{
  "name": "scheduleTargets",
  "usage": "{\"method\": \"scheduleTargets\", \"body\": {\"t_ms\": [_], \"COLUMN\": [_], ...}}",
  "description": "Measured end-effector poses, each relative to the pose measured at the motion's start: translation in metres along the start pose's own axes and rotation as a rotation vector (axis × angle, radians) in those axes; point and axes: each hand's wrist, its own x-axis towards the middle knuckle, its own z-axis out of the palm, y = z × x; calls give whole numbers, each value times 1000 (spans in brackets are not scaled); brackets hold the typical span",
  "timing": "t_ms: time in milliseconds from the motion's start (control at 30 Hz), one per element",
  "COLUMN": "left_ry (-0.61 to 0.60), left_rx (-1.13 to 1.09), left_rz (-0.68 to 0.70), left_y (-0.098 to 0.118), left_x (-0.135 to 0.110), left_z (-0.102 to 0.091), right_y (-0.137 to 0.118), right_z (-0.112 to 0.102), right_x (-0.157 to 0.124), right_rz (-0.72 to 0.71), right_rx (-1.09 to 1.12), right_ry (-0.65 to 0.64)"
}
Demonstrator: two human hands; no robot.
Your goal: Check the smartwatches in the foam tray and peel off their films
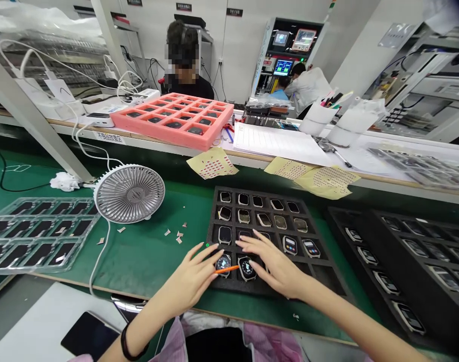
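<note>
My left hand (194, 279) is at the front left corner of a black foam tray (329, 259). From between its thumb and fingers sticks out a thin orange stick (227, 270), its end at a lit smartwatch (247, 269) in the front row. My right hand (278, 264) reaches over the tray with fingers spread, its thumb touching the right edge of that watch. Another lit smartwatch (223, 263) lies beside it, partly behind my left fingers. Several more watches fill compartments behind; two at the right (290, 245) have lit screens. My right fingers cover some compartments.
A grey fan (133, 193) and a clear tray of dark parts (41, 231) are on the left. More black foam trays (403, 266) stand at the right. A pink foam tray (172, 118) and papers (278, 143) lie on the shelf. A person (186, 65) sits opposite.
</note>
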Motion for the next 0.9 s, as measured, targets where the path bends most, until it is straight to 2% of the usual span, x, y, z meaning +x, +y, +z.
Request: {"method": "scheduleTargets", "body": {"t_ms": [67,200,300,400,467,500,567,633,700,767,900], "left_ry": [-24,-33,-22,-51,-81,-86,-73,-48,-21,16,102], "left_rx": [33,84,60,-8,-30,-30,-21,-15,-8,1,-9], "left_rz": [37,71,99,135,124,105,60,37,23,-6,-92], "left_y": [1,-1,0,1,-1,-2,-4,-6,-7,-8,-11], "left_x": [5,7,1,-10,-15,-16,-15,-11,-7,-5,-7], "left_z": [5,10,7,-3,-8,-10,-11,-8,-4,-1,-1], "right_y": [-8,-9,-13,-17,-12,-6,14,45,80,116,168], "right_z": [4,9,6,-4,-13,-18,-28,-37,-46,-52,-56], "right_x": [-12,-28,-37,-44,-45,-43,-37,-27,-16,-7,5], "right_rz": [17,67,64,1,-29,-16,86,267,415,628,791], "right_rx": [11,-15,-20,13,34,32,-11,-86,-203,-341,-444], "right_ry": [-68,-126,-146,-205,-151,-70,129,268,293,260,284]}}
